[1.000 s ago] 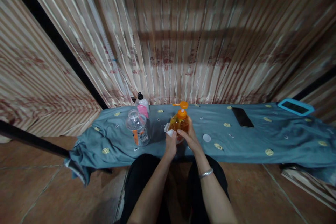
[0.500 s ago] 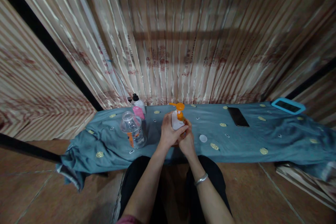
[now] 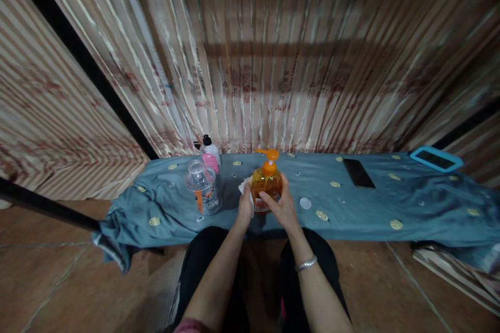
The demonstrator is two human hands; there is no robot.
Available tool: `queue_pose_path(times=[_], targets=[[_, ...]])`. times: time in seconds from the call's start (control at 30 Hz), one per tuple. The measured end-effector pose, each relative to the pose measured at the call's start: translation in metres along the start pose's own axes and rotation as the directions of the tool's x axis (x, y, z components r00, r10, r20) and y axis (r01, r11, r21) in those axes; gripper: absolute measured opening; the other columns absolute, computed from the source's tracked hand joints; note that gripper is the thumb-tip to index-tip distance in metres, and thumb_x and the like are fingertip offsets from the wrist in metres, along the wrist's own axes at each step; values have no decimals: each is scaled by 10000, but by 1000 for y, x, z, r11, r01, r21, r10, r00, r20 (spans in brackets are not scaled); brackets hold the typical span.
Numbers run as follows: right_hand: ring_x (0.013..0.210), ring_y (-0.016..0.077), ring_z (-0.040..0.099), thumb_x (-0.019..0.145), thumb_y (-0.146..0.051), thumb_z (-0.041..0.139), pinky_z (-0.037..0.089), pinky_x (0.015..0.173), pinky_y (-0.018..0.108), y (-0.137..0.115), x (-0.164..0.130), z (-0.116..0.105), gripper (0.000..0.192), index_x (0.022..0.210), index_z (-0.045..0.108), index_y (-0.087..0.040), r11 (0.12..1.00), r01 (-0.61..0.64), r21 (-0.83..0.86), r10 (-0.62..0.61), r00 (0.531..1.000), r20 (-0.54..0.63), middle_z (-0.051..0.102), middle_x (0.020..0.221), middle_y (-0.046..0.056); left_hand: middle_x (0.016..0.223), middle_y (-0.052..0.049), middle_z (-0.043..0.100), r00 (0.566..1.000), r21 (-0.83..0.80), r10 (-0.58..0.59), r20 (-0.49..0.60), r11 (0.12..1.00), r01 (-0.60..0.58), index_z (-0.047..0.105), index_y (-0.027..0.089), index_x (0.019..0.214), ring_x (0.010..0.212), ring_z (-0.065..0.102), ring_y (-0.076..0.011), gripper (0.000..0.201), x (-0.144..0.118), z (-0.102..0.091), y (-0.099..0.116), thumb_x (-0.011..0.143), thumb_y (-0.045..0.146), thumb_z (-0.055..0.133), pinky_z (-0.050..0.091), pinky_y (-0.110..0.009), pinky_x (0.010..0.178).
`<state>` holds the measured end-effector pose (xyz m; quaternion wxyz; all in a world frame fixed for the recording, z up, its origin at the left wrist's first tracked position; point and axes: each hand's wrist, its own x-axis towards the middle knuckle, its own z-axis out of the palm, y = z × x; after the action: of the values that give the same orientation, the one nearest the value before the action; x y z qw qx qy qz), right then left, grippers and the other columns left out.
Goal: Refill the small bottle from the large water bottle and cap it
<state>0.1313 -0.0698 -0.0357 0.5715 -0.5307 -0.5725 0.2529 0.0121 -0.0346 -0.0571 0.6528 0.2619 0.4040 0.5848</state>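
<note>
An amber pump bottle (image 3: pixel 267 183) with an orange pump head (image 3: pixel 270 156) stands upright between my hands, near the front edge of the bench. My right hand (image 3: pixel 282 203) grips its right side, the thumb laid across the front. On the left side, my left hand (image 3: pixel 246 205) is closed on a crumpled white tissue (image 3: pixel 244 185) and holds it against the bottle. The left fingertips are hidden behind the tissue and bottle. A small white round disc (image 3: pixel 305 203) lies just right of my right hand.
Left of my hands stands a clear plastic bottle (image 3: pixel 209 199) with orange markings. Behind it is a black-capped bottle with a pink label (image 3: pixel 211 160). A dark phone (image 3: pixel 358 173) and a blue-framed device (image 3: pixel 436 159) lie to the right on the teal cloth (image 3: pixel 375 208). A striped curtain (image 3: pixel 265 62) hangs behind.
My left hand has moved with the tissue from the bottle's upper front, by the neck, down to its left side. My right hand has shifted to the right side, and the bottle's amber body now shows.
</note>
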Motion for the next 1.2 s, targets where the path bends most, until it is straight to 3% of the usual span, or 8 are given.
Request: queue_pose_path(times=[0.23,0.37,0.57,0.63,0.77,0.87,0.97,1.2], targets=[[1552,404,323,929,-435,765,263,1229,699,-13,-16,-14,700,1547,492,-253,1000,-24,19,26,989,-145,363,1690,124,1373,-125,736,981,-80,115,-157,988,-129,705,193,1272,1450,579,-327,732,-38,-17,29,843,780,615,494,-442,1228],[1244,274,635,980,-468,705,467,1112,561,-22,-63,-20,370,1242,692,-208,974,-139,180,155,985,-80,670,1347,95,1452,-125,682,966,61,175,-189,984,-166,659,221,1363,1476,543,-356,824,-81,-26,15,834,846,573,463,-497,1255],[983,212,719,1023,-713,466,591,901,449,-10,-132,-19,592,1220,686,-199,765,-364,532,379,922,86,732,1161,93,1610,-154,528,859,522,203,469,721,-456,708,281,1354,1588,364,-405,649,-145,-10,-15,797,592,826,236,-646,1332],[950,205,718,1017,-717,476,595,872,434,-6,-133,-29,592,1211,681,-197,710,-390,587,431,899,76,730,1136,87,1632,-162,497,823,530,225,522,671,-519,674,289,1396,1585,360,-420,715,-151,-7,-9,762,552,873,266,-676,1309],[1107,249,695,1013,-669,537,574,951,485,-10,-102,-57,571,1326,640,-204,715,-337,613,432,902,-8,681,1308,114,1571,-129,551,821,565,434,371,596,-571,624,293,1413,1511,483,-343,618,-127,-9,20,843,440,813,331,-576,1305],[1260,291,634,1004,-574,623,508,1066,551,-25,-55,-64,524,1379,618,-209,809,-238,538,331,940,-81,623,1428,118,1651,-165,432,837,599,527,143,627,-498,460,244,1526,1578,371,-369,983,-86,-4,38,668,347,929,267,-576,1325],[1279,288,625,992,-466,689,502,1086,553,-39,-2,-47,434,1343,651,-214,892,-165,420,179,984,8,625,1439,109,1637,-182,441,873,524,475,112,718,-458,442,226,1516,1582,349,-402,1181,-43,10,43,477,267,1001,266,-580,1316],[1121,251,691,1005,-452,678,589,949,472,-3,56,10,404,1314,652,-192,922,-238,304,220,971,94,671,1321,92,1205,-74,762,912,487,372,170,773,-406,619,233,1208,1160,723,-327,772,-6,23,34,514,181,952,531,-491,1100]])
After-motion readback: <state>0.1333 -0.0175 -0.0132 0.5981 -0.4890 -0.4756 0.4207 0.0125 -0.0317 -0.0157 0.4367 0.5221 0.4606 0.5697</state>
